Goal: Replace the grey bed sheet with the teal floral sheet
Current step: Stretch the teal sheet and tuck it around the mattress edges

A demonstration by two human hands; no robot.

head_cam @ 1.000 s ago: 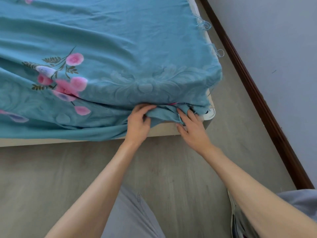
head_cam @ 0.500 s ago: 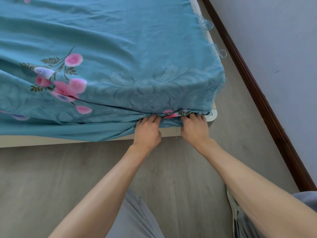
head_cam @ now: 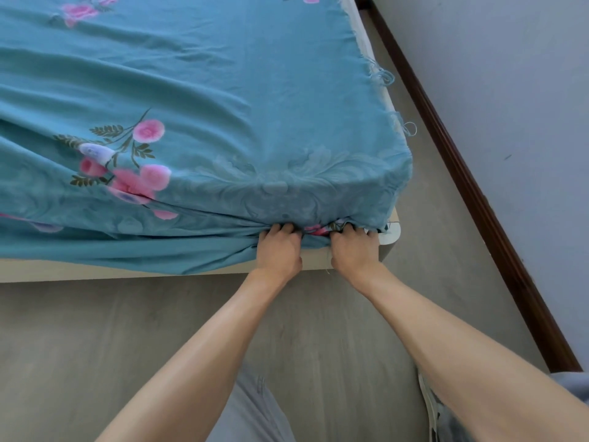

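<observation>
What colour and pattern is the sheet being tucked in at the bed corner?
Teal sheet with pink flowers and dark green leaves, clearest in the head view.

- Fingertips of the left hand (head_cam: 279, 250) and right hand (head_cam: 354, 250) are hidden under the sheet (head_cam: 223, 90) fold.
- Sheet runs off the left and top edges.
- The mattress is covered.

Soft, even daylight filled the room, bright without glare. A pale sheen ran along both forearms. Only a faint shadow lay under the overhanging teal floral sheet (head_cam: 223, 90), along the side of the bed frame (head_cam: 95, 272). The wide lens bowed the baseboard (head_cam: 478, 193) and the mattress edges. The pink flowers looked slightly smeared.
</observation>
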